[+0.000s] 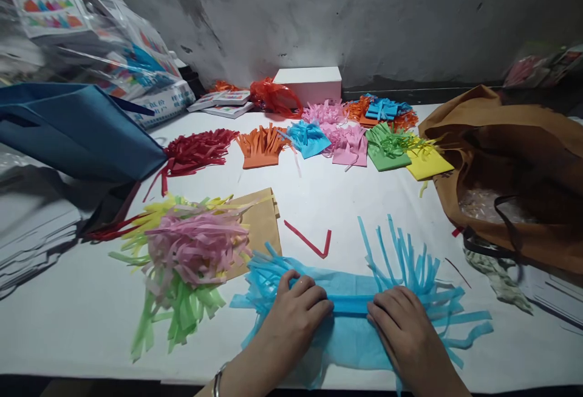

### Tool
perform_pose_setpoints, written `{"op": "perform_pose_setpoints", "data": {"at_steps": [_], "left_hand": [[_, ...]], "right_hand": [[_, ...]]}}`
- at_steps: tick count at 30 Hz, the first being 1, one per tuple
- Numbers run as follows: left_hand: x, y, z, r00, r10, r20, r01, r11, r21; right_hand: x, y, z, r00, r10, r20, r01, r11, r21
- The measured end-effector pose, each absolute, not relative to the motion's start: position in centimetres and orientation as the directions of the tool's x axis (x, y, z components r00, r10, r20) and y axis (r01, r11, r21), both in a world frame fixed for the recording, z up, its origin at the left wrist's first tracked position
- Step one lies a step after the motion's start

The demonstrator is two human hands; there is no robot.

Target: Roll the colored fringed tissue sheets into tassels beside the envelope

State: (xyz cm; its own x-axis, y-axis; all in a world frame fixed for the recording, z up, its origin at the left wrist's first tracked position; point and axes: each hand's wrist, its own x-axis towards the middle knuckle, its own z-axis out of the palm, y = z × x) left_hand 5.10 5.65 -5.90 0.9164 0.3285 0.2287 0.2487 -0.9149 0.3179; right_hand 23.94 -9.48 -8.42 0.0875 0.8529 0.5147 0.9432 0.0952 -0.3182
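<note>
A light blue sheet of tissue paper [350, 300] with fringed ends lies on the white table [68, 318] near the front edge. My left hand [296, 315] and my right hand [405, 324] both press on its uncut middle band, fingers curled over a rolled fold. Blue fringe strips fan out left of my left hand and up and right of my right hand.
A heap of pink, yellow and green fringed tissue [186, 257] lies on a tan sheet [262, 221] to the left. A bent red strip [312, 240] lies behind the blue sheet. Coloured fringed bundles [346, 139] line the back. A brown bag [514, 166] sits right, a blue bag [77, 130] left.
</note>
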Motion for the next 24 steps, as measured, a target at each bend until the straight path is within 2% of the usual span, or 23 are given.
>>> {"op": "perform_pose_setpoints", "data": {"at_steps": [5,9,11,15,21,24], "left_hand": [[6.1,5.3,-5.7,0.856,0.500,0.131,0.436,-0.834,0.338],[7.0,5.7,-5.3,0.856,0.515,0.043,0.475,-0.817,0.328],[7.1,5.9,-5.1,0.867,0.498,0.027,0.462,-0.821,0.337],[6.9,6.0,-5.2,0.886,0.456,0.083,0.402,-0.845,0.352],[6.6,5.9,-5.8,0.906,0.332,0.263,0.236,-0.911,0.338],[6.7,6.0,-6.1,0.897,0.339,0.284,0.218,-0.898,0.383]], "right_hand": [[23.1,-8.6,-8.0,0.241,0.902,0.359,0.943,-0.129,-0.308],[22.8,-7.8,-7.3,0.317,0.870,0.377,0.937,-0.226,-0.266],[22.5,-7.5,-7.1,0.288,0.861,0.418,0.942,-0.177,-0.285],[21.7,-6.7,-7.5,0.083,0.877,0.473,0.944,0.082,-0.318],[21.2,-5.8,-8.2,0.087,0.872,0.481,0.941,0.087,-0.327],[21.0,-5.6,-8.4,0.081,0.883,0.463,0.941,0.085,-0.327]]}}
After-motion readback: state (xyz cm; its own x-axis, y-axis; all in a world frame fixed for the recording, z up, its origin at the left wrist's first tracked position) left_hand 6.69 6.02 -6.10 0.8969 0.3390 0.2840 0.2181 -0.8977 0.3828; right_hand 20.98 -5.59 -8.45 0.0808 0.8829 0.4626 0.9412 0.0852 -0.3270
